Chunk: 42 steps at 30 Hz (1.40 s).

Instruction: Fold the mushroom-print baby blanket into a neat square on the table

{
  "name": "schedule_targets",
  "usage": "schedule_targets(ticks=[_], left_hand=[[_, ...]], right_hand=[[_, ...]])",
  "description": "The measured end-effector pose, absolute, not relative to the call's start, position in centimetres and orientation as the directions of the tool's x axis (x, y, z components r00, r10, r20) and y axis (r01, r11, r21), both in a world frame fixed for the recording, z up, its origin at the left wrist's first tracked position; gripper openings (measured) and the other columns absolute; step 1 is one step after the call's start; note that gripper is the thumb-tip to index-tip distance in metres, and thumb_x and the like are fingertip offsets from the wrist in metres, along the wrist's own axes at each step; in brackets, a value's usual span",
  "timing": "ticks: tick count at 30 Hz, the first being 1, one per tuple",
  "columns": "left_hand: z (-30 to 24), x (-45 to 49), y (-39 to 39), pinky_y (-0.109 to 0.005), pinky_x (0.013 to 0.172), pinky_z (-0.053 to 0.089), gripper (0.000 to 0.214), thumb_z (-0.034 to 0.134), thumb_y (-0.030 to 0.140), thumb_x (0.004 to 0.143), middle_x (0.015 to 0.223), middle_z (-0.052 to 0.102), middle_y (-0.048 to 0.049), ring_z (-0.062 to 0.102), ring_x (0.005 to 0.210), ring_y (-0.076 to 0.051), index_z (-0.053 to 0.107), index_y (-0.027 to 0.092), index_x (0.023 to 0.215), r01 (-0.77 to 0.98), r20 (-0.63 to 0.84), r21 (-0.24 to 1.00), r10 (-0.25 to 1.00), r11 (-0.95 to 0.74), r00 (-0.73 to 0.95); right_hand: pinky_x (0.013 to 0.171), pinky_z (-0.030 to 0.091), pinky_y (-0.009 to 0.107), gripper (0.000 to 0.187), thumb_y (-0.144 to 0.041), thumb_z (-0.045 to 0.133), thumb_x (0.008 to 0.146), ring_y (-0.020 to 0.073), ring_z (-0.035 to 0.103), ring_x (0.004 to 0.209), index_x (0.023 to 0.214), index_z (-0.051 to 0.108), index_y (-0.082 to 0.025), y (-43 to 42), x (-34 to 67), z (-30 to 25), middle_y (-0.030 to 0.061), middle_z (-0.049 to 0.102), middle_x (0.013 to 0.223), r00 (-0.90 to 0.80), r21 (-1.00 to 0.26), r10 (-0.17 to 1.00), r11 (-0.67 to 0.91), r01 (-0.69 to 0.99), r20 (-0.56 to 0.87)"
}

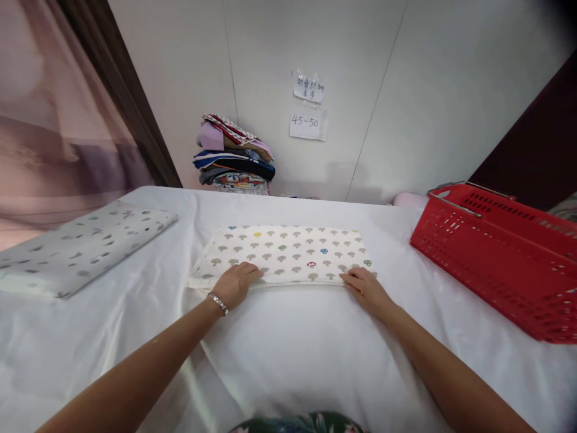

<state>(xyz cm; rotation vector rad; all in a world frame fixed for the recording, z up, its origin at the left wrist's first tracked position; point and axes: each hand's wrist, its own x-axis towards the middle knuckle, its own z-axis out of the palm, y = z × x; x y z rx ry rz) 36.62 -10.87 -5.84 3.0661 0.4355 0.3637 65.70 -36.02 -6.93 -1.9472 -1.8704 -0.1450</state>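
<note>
A folded white cloth (288,255) printed with beige and a few coloured mushrooms lies flat in front of me, its long side towards me. At the left part of its near edge, my left hand (235,284), with a bracelet on the wrist, is closed on the fabric. My right hand (367,290) pinches the same edge near the right corner; the fingertips are partly hidden. Between the hands the near edge runs almost straight, with folded layers showing at the left corner.
Another folded white cloth (85,246) with grey motifs lies at the left on the white-covered table (297,349). A red plastic basket (496,258) stands at the right. Behind the table rises a stack of folded fabrics (234,156), near the wall with paper signs (308,122).
</note>
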Motion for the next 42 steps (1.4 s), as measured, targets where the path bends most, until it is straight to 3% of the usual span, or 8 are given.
schedule_targets(ticks=[4, 13, 21, 29, 34, 38, 42], left_hand=[[-6.1, 36.0, -11.0, -0.033, 0.078, 0.041, 0.040, 0.035, 0.002, 0.077, 0.100, 0.062, -0.0058, 0.052, 0.093, -0.021, 0.061, 0.021, 0.102, 0.314, 0.247, 0.041, 0.314, -0.948, 0.917], [-6.7, 32.7, -11.2, -0.035, 0.083, 0.042, 0.038, 0.037, 0.006, 0.078, 0.104, 0.061, -0.0069, 0.051, 0.098, -0.020, 0.058, 0.018, 0.107, 0.354, 0.350, 0.139, 0.380, -0.925, 0.856], [-6.0, 28.5, -9.9, -0.038, 0.094, 0.038, 0.052, 0.042, 0.003, 0.067, 0.114, 0.057, -0.0068, 0.049, 0.107, -0.020, 0.052, 0.018, 0.116, 0.412, 0.276, 0.085, 0.418, -0.907, 0.865], [-5.8, 28.6, -9.6, -0.036, 0.093, 0.038, 0.054, 0.040, -0.001, 0.069, 0.119, 0.055, -0.0050, 0.047, 0.109, -0.019, 0.051, 0.021, 0.118, 0.486, 0.196, 0.021, 0.480, -0.874, 0.855], [-5.6, 28.7, -9.9, -0.035, 0.094, 0.037, 0.052, 0.045, 0.002, 0.069, 0.119, 0.054, -0.0057, 0.047, 0.109, -0.020, 0.051, 0.020, 0.118, 0.496, 0.179, 0.046, 0.496, -0.867, 0.850], [-5.5, 29.0, -10.8, -0.037, 0.096, 0.034, 0.047, 0.056, 0.023, 0.072, 0.118, 0.054, -0.0075, 0.046, 0.110, -0.023, 0.050, 0.019, 0.119, 0.527, 0.202, 0.116, 0.540, -0.842, 0.817], [-5.3, 30.1, -11.6, -0.039, 0.092, 0.035, 0.045, 0.056, 0.039, 0.074, 0.111, 0.055, -0.0081, 0.048, 0.104, -0.024, 0.052, 0.020, 0.114, 0.582, 0.202, 0.087, 0.586, -0.809, 0.785]], right_hand=[[0.081, 0.044, 0.036, 0.033, -0.022, 0.037, 0.090, 0.0205, 0.051, 0.096, 0.119, 0.053, -0.027, -36.7, 66.0, -7.8, 0.0078, 0.055, 0.105, 0.101, -0.251, 0.918, -0.002, 0.968, 0.384], [0.091, 0.040, 0.039, 0.034, -0.026, 0.038, 0.090, 0.0214, 0.048, 0.111, 0.122, 0.049, -0.025, -40.0, 68.9, -10.1, 0.0066, 0.052, 0.123, 0.141, -0.098, 0.894, -0.109, 0.989, 0.426], [0.098, 0.030, 0.046, 0.042, -0.015, 0.033, 0.085, 0.0214, 0.049, 0.112, 0.125, 0.046, -0.020, -40.0, 70.5, -10.2, 0.0084, 0.053, 0.124, -0.064, 0.238, 0.948, -0.013, 0.971, 0.312], [0.094, 0.037, 0.043, 0.048, 0.000, 0.030, 0.076, 0.0208, 0.054, 0.104, 0.116, 0.053, -0.015, -38.8, 70.7, -10.1, 0.0106, 0.059, 0.114, -0.200, 0.423, 0.932, 0.057, 0.904, 0.302], [0.087, 0.043, 0.039, 0.047, 0.003, 0.031, 0.074, 0.0209, 0.059, 0.092, 0.111, 0.056, -0.011, -38.2, 70.2, -9.5, 0.0119, 0.061, 0.108, -0.160, 0.443, 0.948, 0.022, 0.896, 0.276], [0.076, 0.048, 0.034, 0.055, 0.001, 0.032, 0.073, 0.0214, 0.060, 0.090, 0.121, 0.052, -0.015, -38.0, 70.6, -8.7, 0.0097, 0.062, 0.108, -0.034, 0.393, 0.967, -0.071, 0.917, 0.253], [0.078, 0.047, 0.035, 0.056, -0.001, 0.033, 0.071, 0.0224, 0.059, 0.094, 0.119, 0.054, -0.019, -37.5, 71.0, -7.0, 0.0079, 0.062, 0.108, 0.051, 0.350, 0.970, -0.134, 0.927, 0.238]])
